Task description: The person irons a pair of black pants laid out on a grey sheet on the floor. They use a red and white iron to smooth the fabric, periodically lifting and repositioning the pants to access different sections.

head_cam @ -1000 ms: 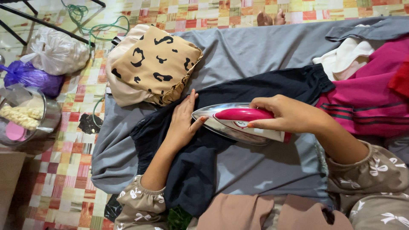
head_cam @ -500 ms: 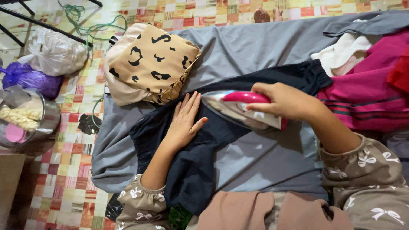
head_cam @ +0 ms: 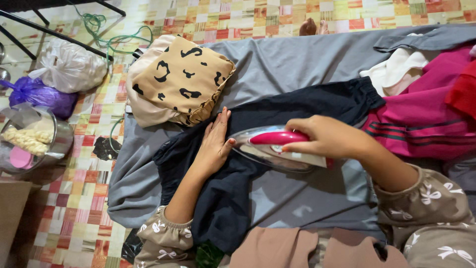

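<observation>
Here, a dark navy garment [head_cam: 277,106] was seen laid across a grey sheet [head_cam: 292,59] spread on a patchwork-patterned floor [head_cam: 74,198]. A pink and silver iron [head_cam: 277,146] was held on the garment near its middle by the right hand [head_cam: 325,138], whose fingers [head_cam: 297,147] were wrapped around the pink handle. The iron's pointed tip was aimed at the left hand [head_cam: 214,144], which was pressed flat on the dark cloth just beside it, fingers held straight and close together, the thumb nearly touching the iron's tip. Both wrists were covered by brown sleeves printed with white bows.

Just beyond the left hand, a folded tan cloth with black spots [head_cam: 181,79] was stacked on a beige one, its edge almost meeting the fingertips. To the right, a heap of magenta, white and red clothes [head_cam: 426,109] was piled against the garment's gathered waistband. A salmon-coloured cloth [head_cam: 277,248] was spread at the near edge. Off the sheet on the left, a white plastic bag [head_cam: 67,64], a purple bag [head_cam: 37,94] and a round clear container [head_cam: 29,141] were set on the floor, with a green cord [head_cam: 119,34] trailing behind them.
</observation>
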